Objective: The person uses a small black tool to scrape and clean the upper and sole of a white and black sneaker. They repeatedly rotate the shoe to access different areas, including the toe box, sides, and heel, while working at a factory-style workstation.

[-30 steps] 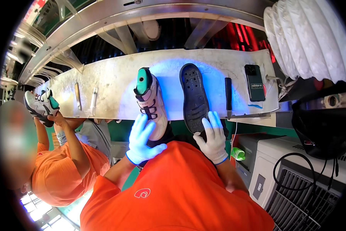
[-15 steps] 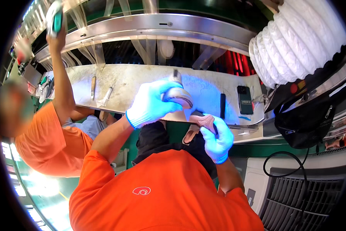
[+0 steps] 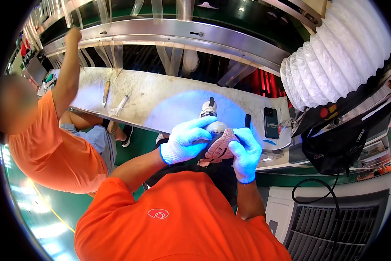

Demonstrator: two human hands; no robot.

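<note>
In white knit gloves, lit bluish, both my hands are closed on parts of one shoe at the bench's front edge. My left hand (image 3: 188, 140) grips a pale shoe upper (image 3: 209, 108), whose far end bears a black piece. My right hand (image 3: 246, 153) has its fingers round the side of a pink shoe sole (image 3: 220, 145), its grooved tread showing. Sole and upper lie against each other between the hands; how exactly they meet is hidden. Just beyond my right hand is a black strip-like object (image 3: 247, 121).
On the pale bench (image 3: 143, 91) lie a black phone (image 3: 271, 124), a wooden-handled tool (image 3: 106, 93) and a thin white tool (image 3: 119, 105). Behind runs a metal rail (image 3: 160, 31) with clear strips. A white duct (image 3: 335, 56) bulges at right. A co-worker (image 3: 56, 143) sits at left.
The upper and the sole, held apart before, are now together. My left hand moved right and nearer me; the sole has turned. The shoe has left the co-worker's raised hand.
</note>
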